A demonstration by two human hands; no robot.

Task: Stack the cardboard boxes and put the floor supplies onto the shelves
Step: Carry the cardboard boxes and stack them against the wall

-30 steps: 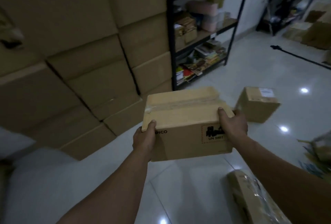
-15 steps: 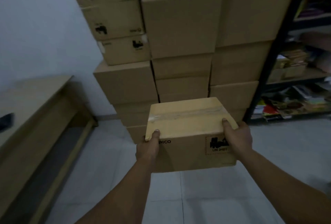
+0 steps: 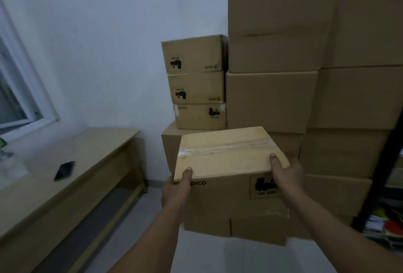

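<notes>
I hold a taped cardboard box (image 3: 226,159) marked PICO and UN 3481 in front of me, raised off the floor. My left hand (image 3: 177,190) grips its near left corner, thumb on top. My right hand (image 3: 285,174) grips its near right corner, thumb on the lid. Straight behind the box rises a short stack of three similar small labelled boxes (image 3: 196,83) on a larger carton. To the right stands a tall wall of big cardboard cartons (image 3: 272,98).
A low wooden desk (image 3: 72,170) runs along the left wall with a dark phone (image 3: 64,170) lying on it. A window (image 3: 15,89) sits above it. A black shelf post (image 3: 383,174) with colourful supplies (image 3: 383,224) shows at the right edge.
My view has swung left and upward, from the shelf and floor to the box stacks and the white wall. The held box has risen with both hands keeping the same grip.
</notes>
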